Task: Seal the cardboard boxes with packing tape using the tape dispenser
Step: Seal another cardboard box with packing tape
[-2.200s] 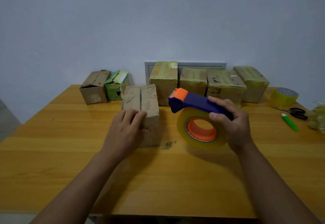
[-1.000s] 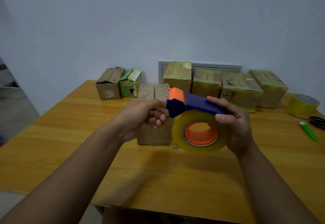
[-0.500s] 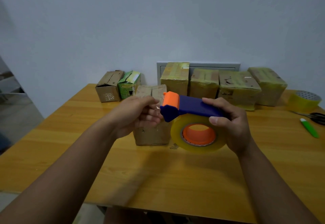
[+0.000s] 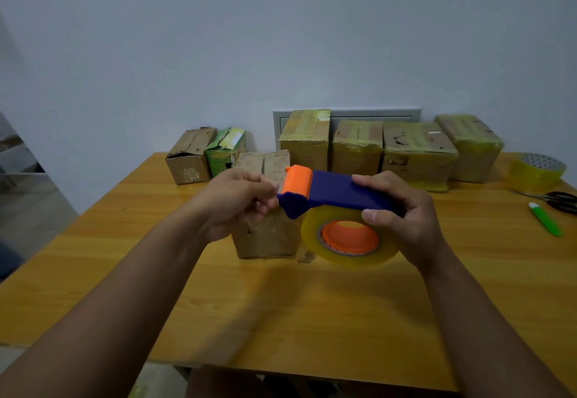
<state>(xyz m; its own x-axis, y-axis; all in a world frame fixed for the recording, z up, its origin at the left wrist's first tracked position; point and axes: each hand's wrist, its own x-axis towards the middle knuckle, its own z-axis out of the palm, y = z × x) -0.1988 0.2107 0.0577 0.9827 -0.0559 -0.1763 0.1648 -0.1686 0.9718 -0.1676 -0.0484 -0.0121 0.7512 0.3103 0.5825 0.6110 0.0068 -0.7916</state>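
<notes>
1. Closest to the person, the counter [image 4: 281,319] is bare wood, with both arms reaching out over it.
2. The right hand [image 4: 402,213] holds the blue and orange dispenser [image 4: 337,193] up in the air. Its fingers are curled tight around the blue handle, and the thumb lies along the side. The big roll [image 4: 349,238] of clear tape hangs under the handle.
3. The left hand [image 4: 237,201] is at the orange front end of the dispenser. Its fingers [image 4: 262,204] are bent and pinched together there. They seem to be pulling at the loose tape end, but the tape is see-through, so I cannot tell for sure.
4. Right behind the dispenser stands the plain box [image 4: 265,229]. Its top flaps are down and meet in the middle. I see no fresh tape strip over that line, so this box looks like the next one to seal.
5. Farther behind the dispenser, four boxes [image 4: 415,151] stand in a row by the wall. They are shiny and yellowish all over, so they look already taped.
6. Behind and left of the dispenser are a brown box [image 4: 189,157] and a green box [image 4: 225,151]. Both have loose, lifted flaps, so they look not done yet.
7. Far right of the dispenser lie a spare roll [image 4: 535,171], scissors [image 4: 559,201] and a green knife [image 4: 544,219].
8. So about four look done and three are left.
</notes>
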